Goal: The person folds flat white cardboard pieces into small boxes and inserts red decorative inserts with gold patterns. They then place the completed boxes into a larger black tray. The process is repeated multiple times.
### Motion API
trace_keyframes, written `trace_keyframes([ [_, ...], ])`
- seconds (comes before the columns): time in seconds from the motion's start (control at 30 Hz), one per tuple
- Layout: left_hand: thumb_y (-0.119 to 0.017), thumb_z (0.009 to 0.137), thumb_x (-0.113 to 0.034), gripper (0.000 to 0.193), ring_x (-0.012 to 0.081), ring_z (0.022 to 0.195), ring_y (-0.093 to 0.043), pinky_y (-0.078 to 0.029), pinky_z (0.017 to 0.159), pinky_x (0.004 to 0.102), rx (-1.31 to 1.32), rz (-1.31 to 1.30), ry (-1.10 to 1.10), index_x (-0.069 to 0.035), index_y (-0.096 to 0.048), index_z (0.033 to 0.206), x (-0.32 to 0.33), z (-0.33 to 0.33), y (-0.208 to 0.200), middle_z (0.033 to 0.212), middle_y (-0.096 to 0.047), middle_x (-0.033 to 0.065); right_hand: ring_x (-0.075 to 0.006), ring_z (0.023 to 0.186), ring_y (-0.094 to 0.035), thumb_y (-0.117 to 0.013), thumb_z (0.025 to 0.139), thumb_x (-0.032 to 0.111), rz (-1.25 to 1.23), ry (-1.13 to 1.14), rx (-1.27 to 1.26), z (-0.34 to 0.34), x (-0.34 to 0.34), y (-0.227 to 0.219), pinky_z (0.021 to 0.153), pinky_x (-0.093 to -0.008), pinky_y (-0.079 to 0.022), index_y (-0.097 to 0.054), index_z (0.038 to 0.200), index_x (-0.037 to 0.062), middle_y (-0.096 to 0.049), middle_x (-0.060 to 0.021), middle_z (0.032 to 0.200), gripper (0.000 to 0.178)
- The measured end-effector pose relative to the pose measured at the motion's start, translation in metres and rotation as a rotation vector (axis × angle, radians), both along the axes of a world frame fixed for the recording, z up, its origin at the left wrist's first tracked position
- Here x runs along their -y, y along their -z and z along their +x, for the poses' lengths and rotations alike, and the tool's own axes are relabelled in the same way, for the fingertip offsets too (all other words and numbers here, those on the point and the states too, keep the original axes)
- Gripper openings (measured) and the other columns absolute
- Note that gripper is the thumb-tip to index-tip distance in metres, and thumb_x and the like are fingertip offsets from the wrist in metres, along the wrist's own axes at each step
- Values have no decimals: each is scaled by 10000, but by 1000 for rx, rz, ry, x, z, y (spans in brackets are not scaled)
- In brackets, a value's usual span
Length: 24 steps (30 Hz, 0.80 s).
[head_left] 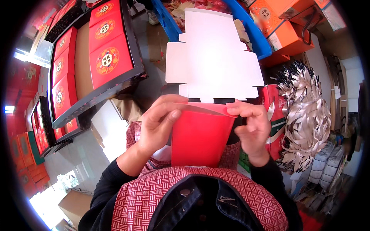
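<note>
A red cardboard box [200,134] stands against my apron, between my two hands. Its far upper edge carries a pinkish flap, and a narrow dark gap shows under that flap. My left hand [160,121] grips the far left corner, thumb on the near side and fingers over the flap. At the far right corner my right hand [252,125] pinches the flap's edge between thumb and fingertips. Just beyond the box lies a flat white die-cut box blank [214,54] with its side tabs spread out. The box's underside is hidden.
At left, a large black-edged tray [104,86] holds several red printed boxes [110,59]. A blue crate [252,30] stands behind the blank. To the right hangs or lies a thick bundle of cream ribbons [304,119] with black tips. Orange boxes [289,36] are at far right.
</note>
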<state>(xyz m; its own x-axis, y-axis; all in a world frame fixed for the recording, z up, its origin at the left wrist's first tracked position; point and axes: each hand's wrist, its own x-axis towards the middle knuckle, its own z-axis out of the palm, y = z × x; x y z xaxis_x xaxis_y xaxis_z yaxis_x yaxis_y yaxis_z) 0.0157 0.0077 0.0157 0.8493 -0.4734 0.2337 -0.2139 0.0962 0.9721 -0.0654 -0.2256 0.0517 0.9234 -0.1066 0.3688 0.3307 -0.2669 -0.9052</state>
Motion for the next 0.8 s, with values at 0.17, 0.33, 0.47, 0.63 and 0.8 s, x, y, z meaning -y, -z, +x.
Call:
trace_keyframes([
  [0.17,-564,926,-43,140,228,1020,-599,-491,844,306,83,-18,3,21,-643,1022,1,-2,-1,1125,-612,141,-161,854,-645,-685,869,162,-203,-442,-595,65,27,-49,780,-282,-499,-633,884,-11,-655,-88,966,181],
  [0.33,-559,941,-89,158,227,1045,-601,-494,866,320,8,-23,-10,20,-671,960,5,-4,-11,1116,-628,157,-133,829,-645,-749,807,129,105,-668,-903,97,7,-43,738,-251,-513,-639,958,19,-647,-70,1006,217],
  [0.47,-543,948,-62,205,223,1093,-574,-491,914,326,-118,-245,-2,21,-487,1127,6,-9,1,1243,-534,177,-142,867,-651,-752,795,106,38,-663,-865,100,-5,-44,775,-248,-523,-632,1045,25,-643,-74,1047,288],
  [0.63,-553,935,-35,358,234,1204,-501,-466,972,338,-137,-303,23,-9,-346,1226,7,-7,3,1318,-438,185,-135,849,-652,-713,821,97,3,-612,-834,97,-6,-37,765,-261,-523,-660,1166,36,-700,-104,985,354],
  [0.8,-556,936,-52,401,237,1214,-499,-458,989,344,-128,-243,54,-9,-336,1269,6,-6,3,1321,-438,180,-123,807,-658,-671,851,100,-187,-576,-529,92,-8,-31,732,-246,-517,-687,1107,27,-713,-104,935,267],
])
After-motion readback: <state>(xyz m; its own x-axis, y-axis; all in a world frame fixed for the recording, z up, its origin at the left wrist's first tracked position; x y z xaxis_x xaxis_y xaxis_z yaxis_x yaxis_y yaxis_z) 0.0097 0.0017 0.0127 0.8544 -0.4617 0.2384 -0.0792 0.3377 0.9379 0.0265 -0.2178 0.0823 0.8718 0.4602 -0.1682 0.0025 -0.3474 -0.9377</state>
